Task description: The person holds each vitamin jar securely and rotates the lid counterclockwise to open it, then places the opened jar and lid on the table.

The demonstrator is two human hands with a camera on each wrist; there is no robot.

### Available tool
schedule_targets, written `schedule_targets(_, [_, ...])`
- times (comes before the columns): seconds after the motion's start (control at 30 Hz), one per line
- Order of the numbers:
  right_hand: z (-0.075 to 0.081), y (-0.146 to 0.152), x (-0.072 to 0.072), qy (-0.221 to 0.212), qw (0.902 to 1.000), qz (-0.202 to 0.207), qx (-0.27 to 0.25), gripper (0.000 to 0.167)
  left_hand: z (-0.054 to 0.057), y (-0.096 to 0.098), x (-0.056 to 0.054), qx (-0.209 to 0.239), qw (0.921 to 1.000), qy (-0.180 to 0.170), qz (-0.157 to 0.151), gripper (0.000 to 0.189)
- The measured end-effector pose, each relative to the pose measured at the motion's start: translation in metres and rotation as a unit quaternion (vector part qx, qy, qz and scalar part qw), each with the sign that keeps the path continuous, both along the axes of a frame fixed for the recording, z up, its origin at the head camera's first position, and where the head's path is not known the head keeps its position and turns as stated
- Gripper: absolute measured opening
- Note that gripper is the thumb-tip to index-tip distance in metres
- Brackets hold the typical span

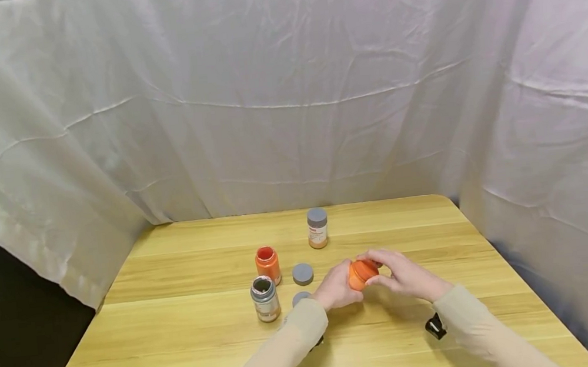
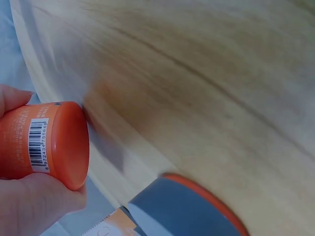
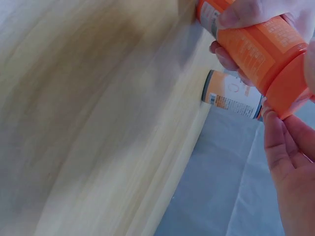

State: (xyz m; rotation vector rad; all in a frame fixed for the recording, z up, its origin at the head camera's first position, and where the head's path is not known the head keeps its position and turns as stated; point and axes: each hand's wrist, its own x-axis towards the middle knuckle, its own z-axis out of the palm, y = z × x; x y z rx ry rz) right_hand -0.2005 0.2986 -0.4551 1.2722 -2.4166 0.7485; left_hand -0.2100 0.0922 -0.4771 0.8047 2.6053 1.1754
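Observation:
My left hand (image 1: 336, 289) grips an orange jar (image 3: 258, 54) round its body, tilted over the right half of the table. The jar's base and barcode label (image 2: 38, 145) face the left wrist view. At the jar's other end, the fingertips and thumb of my right hand (image 1: 401, 275) pinch its orange lid (image 3: 289, 86). The lid sits against the jar's mouth in the right wrist view. Close by my left wrist lies a grey lid (image 1: 301, 297), partly hidden by the sleeve. A second grey lid (image 1: 303, 274) lies just beyond it.
Left of the hands stand an uncapped orange-red jar (image 1: 268, 267) and an uncapped grey jar (image 1: 266, 303). Farther back is an upright capped jar (image 1: 317, 231) with a grey lid. A pale curtain (image 1: 290, 148) hangs behind the wooden table (image 1: 182, 348).

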Motion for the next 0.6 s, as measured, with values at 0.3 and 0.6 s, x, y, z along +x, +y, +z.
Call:
schedule_targets(0.3, [0.0012,-0.0012,-0.0016,0.031,0.9995,0.006,-0.009,0.055,-0.0019,-0.0011,-0.0001,0.028,0.9995,-0.013,0.005,0.048])
schedule_targets(0.6, [0.0063,-0.0023,0.0025,-0.038,0.9988,-0.023,-0.019,0.055,0.0001,-0.0014,0.0007,0.019,0.9998,-0.008,0.006,0.048])
